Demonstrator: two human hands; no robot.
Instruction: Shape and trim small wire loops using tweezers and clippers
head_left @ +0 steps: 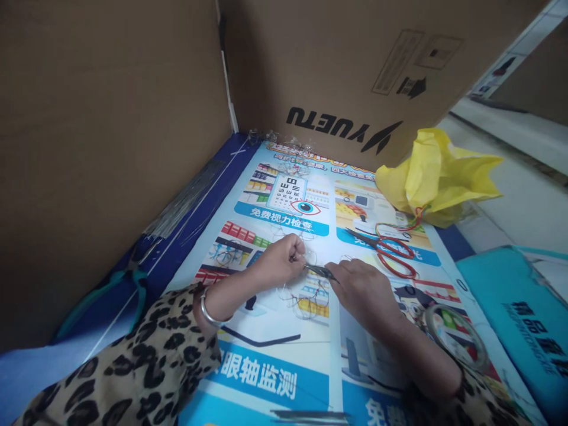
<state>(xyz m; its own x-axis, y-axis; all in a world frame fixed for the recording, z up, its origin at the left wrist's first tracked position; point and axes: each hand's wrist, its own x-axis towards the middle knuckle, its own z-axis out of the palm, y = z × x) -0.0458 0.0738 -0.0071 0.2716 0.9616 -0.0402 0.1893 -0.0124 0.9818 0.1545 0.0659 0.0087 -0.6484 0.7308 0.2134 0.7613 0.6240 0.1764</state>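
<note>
My left hand (pixel 284 257) is closed, its fingertips pinching a thin wire that is hard to make out. My right hand (pixel 366 290) is wrapped round what look like needle-nose pliers (pixel 320 271); their tapered dark jaws point left and meet the left fingertips, and their handles are hidden in the palm. Beneath and around both hands spreads a bent wire piece (pixel 304 299) with loops like petals, lying on the printed poster (pixel 284 349). Red-handled scissors (pixel 394 254) lie just beyond my right hand, blades pointing left.
Cardboard walls (pixel 310 71) stand at the back and left. Teal-handled pliers (pixel 133 278) and a bundle of straight wires (pixel 186 198) lie left. On the right are a yellow bag (pixel 432 177), a tape roll (pixel 457 337) and a turquoise packet (pixel 515 325). Metal strips (pixel 310 416) lie at the front.
</note>
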